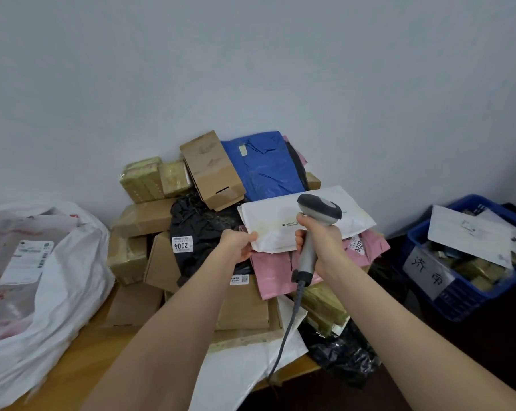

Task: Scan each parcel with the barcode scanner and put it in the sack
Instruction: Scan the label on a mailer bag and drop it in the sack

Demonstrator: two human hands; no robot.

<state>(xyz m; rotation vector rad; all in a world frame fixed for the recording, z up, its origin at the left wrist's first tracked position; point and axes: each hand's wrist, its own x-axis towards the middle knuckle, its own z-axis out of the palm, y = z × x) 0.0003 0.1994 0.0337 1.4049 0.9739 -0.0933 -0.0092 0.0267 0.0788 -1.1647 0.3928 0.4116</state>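
Note:
My left hand (pixel 239 244) pinches the near left corner of a white padded parcel (pixel 274 221) lying on top of the parcel heap. My right hand (pixel 320 241) grips the handle of a grey barcode scanner (pixel 319 210), whose head sits over the white parcel. The scanner's cable (pixel 286 330) hangs down toward the table edge. The white sack (pixel 58 292) lies open at the left, with a labelled parcel (pixel 25 262) inside.
The heap on the wooden table (pixel 82 348) holds cardboard boxes (pixel 211 170), a black bag labelled 2004 (pixel 203 232), a blue bag (pixel 265 167) and pink bags (pixel 274 271). A blue crate (pixel 458 295) of parcels stands at the right. A grey wall is behind.

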